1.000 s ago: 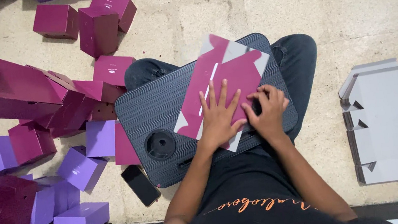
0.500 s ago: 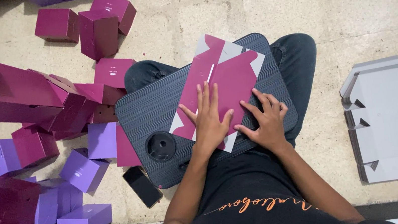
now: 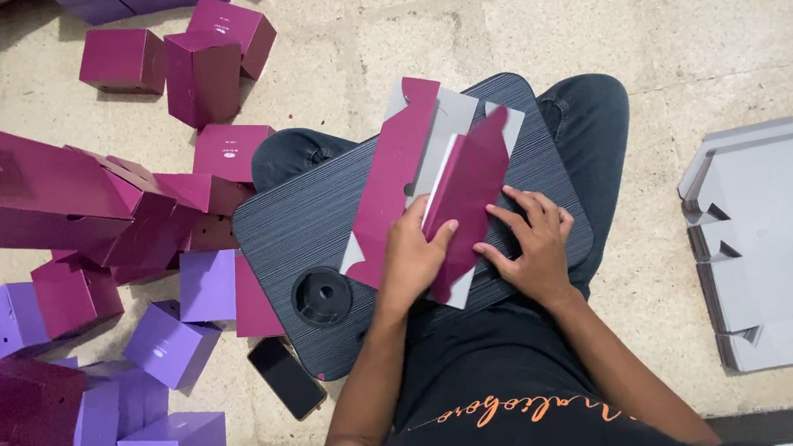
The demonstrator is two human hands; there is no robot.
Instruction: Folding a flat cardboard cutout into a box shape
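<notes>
Magenta box blank (image 3: 433,193) lies mid lap tray (image 3: 316,223), right panel folded up. Left hand (image 3: 411,256) fingers curl over the fold, gripping it; right hand (image 3: 536,246) fingers spread flat, pressing the panel's near edge. Risk: the raised panel could spring back or crease crooked if pressure slips.

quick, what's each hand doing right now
left hand: closed on the box blank, lifting its fold
right hand: open, pressing the blank flat on the lap tray
</notes>
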